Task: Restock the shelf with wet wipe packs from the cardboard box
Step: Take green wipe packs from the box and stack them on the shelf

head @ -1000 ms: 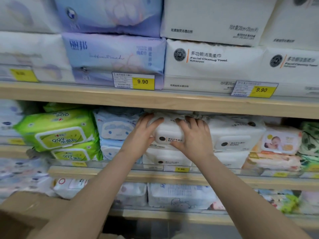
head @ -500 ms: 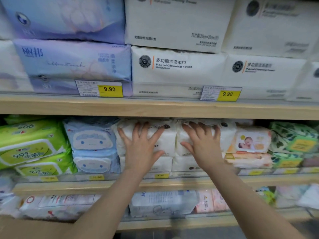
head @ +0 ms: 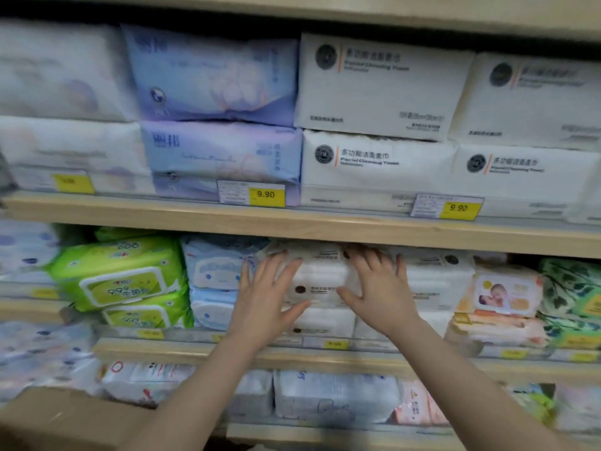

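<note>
Both flat, spread hands now closer together, left hand (head: 265, 302) and right hand (head: 379, 292) against white wipe pack (head: 320, 276).

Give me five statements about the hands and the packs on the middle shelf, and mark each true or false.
1. Both hands press on the white wet wipe pack. True.
2. The left hand grips a green pack. False: its fingers are spread flat on the white pack; the green pack sits untouched further left.
3. The right hand has straight fingers. True.
4. A light blue pack sits between the green and white packs. True.
5. The baby-picture pack lies left of the hands. False: it lies to their right.
</note>
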A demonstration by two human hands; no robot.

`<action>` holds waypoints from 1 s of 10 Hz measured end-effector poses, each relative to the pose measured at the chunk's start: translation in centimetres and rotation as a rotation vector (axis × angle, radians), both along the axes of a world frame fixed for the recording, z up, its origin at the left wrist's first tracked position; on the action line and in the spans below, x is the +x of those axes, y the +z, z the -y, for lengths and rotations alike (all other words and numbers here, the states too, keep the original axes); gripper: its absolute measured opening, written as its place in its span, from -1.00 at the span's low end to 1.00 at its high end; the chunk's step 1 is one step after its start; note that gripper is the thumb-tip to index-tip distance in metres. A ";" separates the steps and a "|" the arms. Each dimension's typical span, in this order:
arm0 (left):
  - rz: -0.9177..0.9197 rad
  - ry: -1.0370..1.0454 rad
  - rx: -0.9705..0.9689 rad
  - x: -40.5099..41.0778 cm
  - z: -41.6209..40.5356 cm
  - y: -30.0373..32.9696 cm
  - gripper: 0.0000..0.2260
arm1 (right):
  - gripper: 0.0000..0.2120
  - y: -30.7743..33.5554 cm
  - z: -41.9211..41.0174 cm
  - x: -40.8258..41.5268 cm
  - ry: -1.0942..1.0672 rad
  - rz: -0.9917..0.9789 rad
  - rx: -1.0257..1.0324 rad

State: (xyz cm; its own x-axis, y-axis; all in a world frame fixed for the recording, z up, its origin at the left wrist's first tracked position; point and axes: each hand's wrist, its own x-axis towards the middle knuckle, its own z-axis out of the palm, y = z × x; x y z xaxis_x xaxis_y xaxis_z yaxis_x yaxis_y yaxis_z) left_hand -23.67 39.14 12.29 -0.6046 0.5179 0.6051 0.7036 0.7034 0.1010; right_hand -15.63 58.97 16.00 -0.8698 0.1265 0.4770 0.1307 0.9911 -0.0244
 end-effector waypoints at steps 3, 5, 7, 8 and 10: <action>-0.010 0.411 -0.104 -5.1 16.1 -0.5 -0.23 | -0.32 -0.6 14.1 -8.1 0.378 0.052 0.055; 0.061 0.560 -0.181 -8.4 18.3 -1.0 -0.17 | -0.27 -1.2 17.5 -13.5 0.269 0.115 0.023; -0.021 0.582 -0.129 -8.9 18.0 -1.9 -0.30 | -0.31 -2.2 17.5 -15.2 0.204 -0.009 0.079; -0.039 0.576 -0.121 -9.1 18.2 -2.1 -0.30 | -0.28 -2.0 17.7 -15.4 0.219 0.008 0.039; -0.051 0.584 -0.117 -9.1 18.1 -2.0 -0.30 | -0.20 -1.4 17.9 -15.8 0.207 0.157 0.035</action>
